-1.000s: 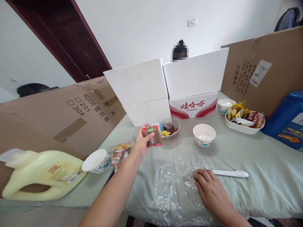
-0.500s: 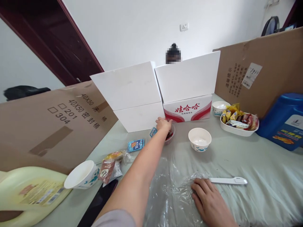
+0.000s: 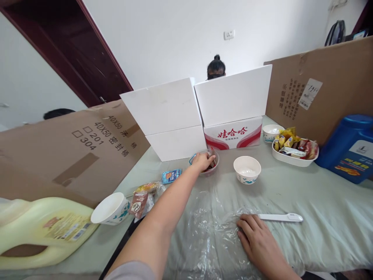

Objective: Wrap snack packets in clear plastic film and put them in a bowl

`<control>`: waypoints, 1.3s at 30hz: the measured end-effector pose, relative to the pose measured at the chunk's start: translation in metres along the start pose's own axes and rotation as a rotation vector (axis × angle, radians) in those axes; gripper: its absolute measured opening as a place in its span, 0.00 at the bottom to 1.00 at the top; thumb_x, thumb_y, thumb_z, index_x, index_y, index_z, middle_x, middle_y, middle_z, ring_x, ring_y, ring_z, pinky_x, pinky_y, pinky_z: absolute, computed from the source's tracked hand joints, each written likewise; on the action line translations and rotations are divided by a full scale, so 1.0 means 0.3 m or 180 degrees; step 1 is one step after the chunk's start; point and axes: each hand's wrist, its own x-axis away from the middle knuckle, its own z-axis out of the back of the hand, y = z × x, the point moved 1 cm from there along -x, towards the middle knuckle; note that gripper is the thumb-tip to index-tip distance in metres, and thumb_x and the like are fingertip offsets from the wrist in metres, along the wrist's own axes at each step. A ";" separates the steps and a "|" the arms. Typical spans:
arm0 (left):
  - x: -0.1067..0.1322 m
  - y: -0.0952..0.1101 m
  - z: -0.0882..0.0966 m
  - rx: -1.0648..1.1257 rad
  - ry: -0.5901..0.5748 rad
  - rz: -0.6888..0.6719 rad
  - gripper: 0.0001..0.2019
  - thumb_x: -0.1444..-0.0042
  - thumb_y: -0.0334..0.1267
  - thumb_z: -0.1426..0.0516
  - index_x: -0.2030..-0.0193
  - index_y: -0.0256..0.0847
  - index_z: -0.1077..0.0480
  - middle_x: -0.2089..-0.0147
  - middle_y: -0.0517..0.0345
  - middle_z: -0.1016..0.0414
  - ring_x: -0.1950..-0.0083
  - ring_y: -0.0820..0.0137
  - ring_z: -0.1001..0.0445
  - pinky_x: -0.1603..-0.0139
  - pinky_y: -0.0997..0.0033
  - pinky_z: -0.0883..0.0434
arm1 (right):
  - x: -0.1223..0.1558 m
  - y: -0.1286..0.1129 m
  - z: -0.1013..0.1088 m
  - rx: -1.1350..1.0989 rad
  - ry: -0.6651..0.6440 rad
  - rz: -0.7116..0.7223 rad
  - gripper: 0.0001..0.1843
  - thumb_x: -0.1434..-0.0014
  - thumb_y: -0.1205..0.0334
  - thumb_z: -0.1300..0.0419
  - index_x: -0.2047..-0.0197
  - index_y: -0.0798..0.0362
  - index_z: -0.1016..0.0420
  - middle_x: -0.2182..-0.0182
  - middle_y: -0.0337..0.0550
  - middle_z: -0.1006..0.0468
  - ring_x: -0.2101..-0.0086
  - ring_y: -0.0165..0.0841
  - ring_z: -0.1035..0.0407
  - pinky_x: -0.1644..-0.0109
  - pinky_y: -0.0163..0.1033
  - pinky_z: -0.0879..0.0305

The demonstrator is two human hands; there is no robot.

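My left hand (image 3: pixel 201 161) is stretched forward over a clear round bowl (image 3: pixel 215 169). Its fingers are closed on a small red-brown wrapped packet (image 3: pixel 214 152), which sticks up at the bowl's right side. Other dark red packets in the bowl are partly hidden beneath the hand. My right hand (image 3: pixel 258 237) lies flat with the fingers loosely out, resting on crinkled clear plastic film (image 3: pixel 208 229). Just beyond its fingertips lies a white plastic handle (image 3: pixel 281 217); its other end is hidden or cannot be made out. A white paper bowl (image 3: pixel 247 170) stands between and beyond the hands.
White boxes (image 3: pixel 175 146) and a red-printed carton (image 3: pixel 232 134) stand at the back, a person's head behind. At left are a paper bowl (image 3: pixel 110 210), snack packets (image 3: pixel 139 204) and a yellow jug (image 3: pixel 58 233); at right, a snack tray (image 3: pixel 294 158) and blue bottle (image 3: pixel 346 151).
My left hand has drawn back slightly from the bowl's far rim, and a red-brown packet now shows at its fingers. My right hand stays put; the view has shifted a little.
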 end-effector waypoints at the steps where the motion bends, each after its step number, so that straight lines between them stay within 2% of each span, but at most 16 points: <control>1: 0.005 0.001 0.004 0.0002 0.0057 -0.0070 0.20 0.43 0.57 0.46 0.62 0.41 0.26 0.55 0.45 0.22 0.44 0.52 0.30 0.48 0.60 0.34 | 0.001 0.000 0.000 -0.0002 -0.0022 -0.0008 0.09 0.38 0.66 0.47 0.55 0.49 0.30 0.57 0.45 0.27 0.56 0.38 0.33 0.50 0.48 0.34; 4: 0.028 0.015 0.052 0.0088 0.0392 -0.0262 0.18 0.39 0.51 0.47 0.55 0.37 0.27 0.49 0.42 0.26 0.43 0.54 0.31 0.45 0.59 0.35 | 0.004 -0.001 -0.002 -0.0015 -0.0077 -0.0023 0.09 0.37 0.66 0.47 0.55 0.50 0.30 0.56 0.45 0.27 0.56 0.38 0.33 0.49 0.47 0.35; 7: 0.122 0.036 0.104 0.0224 0.0828 -0.0499 0.16 0.36 0.41 0.50 0.47 0.37 0.33 0.44 0.44 0.31 0.42 0.61 0.33 0.42 0.63 0.36 | 0.005 0.001 -0.003 0.0014 -0.0096 -0.0029 0.09 0.36 0.65 0.48 0.55 0.50 0.30 0.56 0.45 0.27 0.55 0.38 0.33 0.48 0.47 0.36; 9: 0.244 0.046 0.095 0.0356 0.0989 -0.1012 0.13 0.37 0.36 0.50 0.49 0.39 0.32 0.48 0.48 0.28 0.46 0.65 0.31 0.43 0.66 0.36 | 0.006 0.003 -0.003 0.0075 -0.0130 -0.0050 0.09 0.36 0.64 0.48 0.54 0.50 0.29 0.55 0.46 0.26 0.54 0.39 0.33 0.48 0.48 0.37; 10: 0.320 0.048 0.073 0.0491 0.1030 -0.1659 0.11 0.38 0.35 0.51 0.53 0.38 0.30 0.53 0.49 0.26 0.49 0.65 0.30 0.46 0.65 0.34 | 0.007 0.004 -0.004 0.0125 -0.0149 -0.0068 0.10 0.37 0.64 0.48 0.54 0.50 0.29 0.54 0.46 0.26 0.53 0.39 0.33 0.47 0.48 0.37; 12: 0.482 0.035 -0.004 0.0566 0.0613 -0.2894 0.10 0.38 0.36 0.50 0.57 0.39 0.28 0.61 0.51 0.25 0.56 0.66 0.27 0.52 0.66 0.31 | 0.009 0.009 -0.009 0.0263 -0.0171 -0.0100 0.11 0.37 0.62 0.46 0.52 0.49 0.28 0.50 0.47 0.27 0.49 0.42 0.35 0.45 0.50 0.39; 14: 0.615 -0.010 -0.100 0.0172 -0.0083 -0.3349 0.10 0.38 0.39 0.48 0.56 0.42 0.27 0.58 0.53 0.23 0.54 0.66 0.27 0.49 0.65 0.32 | 0.013 0.015 -0.021 0.0428 -0.0189 -0.0114 0.15 0.38 0.59 0.45 0.49 0.48 0.29 0.44 0.47 0.30 0.43 0.45 0.40 0.43 0.52 0.42; 18: 0.711 -0.172 -0.216 -0.0481 -0.0470 -0.2176 0.29 0.39 0.56 0.48 0.34 0.50 0.41 0.31 0.50 0.43 0.30 0.52 0.48 0.34 0.44 0.47 | 0.016 0.023 -0.058 0.0684 -0.0358 -0.0174 0.23 0.38 0.54 0.47 0.40 0.47 0.33 0.36 0.47 0.38 0.37 0.49 0.49 0.40 0.55 0.46; 20: 0.704 -0.263 -0.217 -0.0577 -0.0392 -0.1475 0.30 0.38 0.56 0.49 0.32 0.49 0.46 0.28 0.50 0.49 0.28 0.50 0.54 0.33 0.39 0.51 | 0.009 0.024 -0.066 0.0706 -0.0490 -0.0234 0.25 0.37 0.53 0.48 0.38 0.48 0.35 0.35 0.47 0.40 0.36 0.50 0.51 0.39 0.56 0.46; 22: 0.698 -0.342 -0.190 -0.0536 -0.0144 -0.0942 0.28 0.37 0.51 0.49 0.33 0.44 0.43 0.29 0.46 0.47 0.29 0.49 0.52 0.34 0.38 0.49 | -0.006 0.027 -0.050 0.0643 -0.0562 -0.0270 0.25 0.38 0.52 0.48 0.39 0.48 0.33 0.36 0.48 0.38 0.36 0.50 0.50 0.39 0.57 0.45; 24: 0.716 -0.397 -0.147 -0.0341 0.0208 -0.0788 0.23 0.37 0.46 0.49 0.38 0.39 0.37 0.33 0.43 0.41 0.31 0.50 0.47 0.35 0.41 0.44 | -0.024 0.033 -0.003 0.0450 -0.0463 -0.0263 0.23 0.37 0.51 0.48 0.43 0.49 0.30 0.39 0.49 0.34 0.38 0.49 0.46 0.40 0.57 0.43; 28: 0.844 -0.419 -0.065 0.0462 0.0791 -0.1462 0.13 0.37 0.39 0.50 0.51 0.41 0.29 0.46 0.46 0.29 0.40 0.58 0.34 0.39 0.51 0.35 | -0.029 0.061 0.135 -0.0353 -0.0061 -0.0334 0.19 0.35 0.50 0.51 0.50 0.49 0.26 0.49 0.49 0.25 0.45 0.41 0.35 0.42 0.49 0.37; 31: 0.975 -0.386 -0.065 0.0821 0.0487 -0.2190 0.19 0.42 0.43 0.44 0.45 0.42 0.33 0.46 0.45 0.28 0.40 0.55 0.33 0.40 0.50 0.33 | 0.009 0.085 0.200 -0.0848 -0.0125 -0.0682 0.19 0.34 0.49 0.53 0.53 0.48 0.25 0.53 0.48 0.23 0.51 0.39 0.30 0.47 0.47 0.33; 34: 1.071 -0.344 -0.129 0.0462 0.0142 -0.2796 0.33 0.49 0.41 0.38 0.36 0.47 0.41 0.36 0.45 0.36 0.34 0.50 0.41 0.38 0.44 0.37 | 0.053 0.086 0.193 -0.1119 -0.0405 -0.1015 0.21 0.34 0.48 0.54 0.56 0.48 0.24 0.56 0.47 0.21 0.55 0.39 0.28 0.50 0.47 0.31; 37: 1.097 -0.316 -0.196 0.0108 0.0316 -0.2988 0.27 0.46 0.27 0.43 0.41 0.52 0.35 0.36 0.52 0.35 0.32 0.55 0.43 0.36 0.48 0.37 | 0.066 0.072 0.151 -0.1279 -0.0528 -0.1103 0.21 0.35 0.47 0.53 0.58 0.48 0.24 0.58 0.46 0.21 0.56 0.39 0.27 0.51 0.46 0.31; 39: 1.081 -0.313 -0.209 0.0254 0.0374 -0.2908 0.18 0.43 0.25 0.46 0.48 0.48 0.29 0.42 0.54 0.28 0.34 0.60 0.37 0.37 0.54 0.35 | 0.056 0.072 0.136 -0.1367 -0.0492 -0.1149 0.21 0.35 0.46 0.53 0.58 0.49 0.24 0.59 0.46 0.21 0.56 0.39 0.27 0.51 0.46 0.31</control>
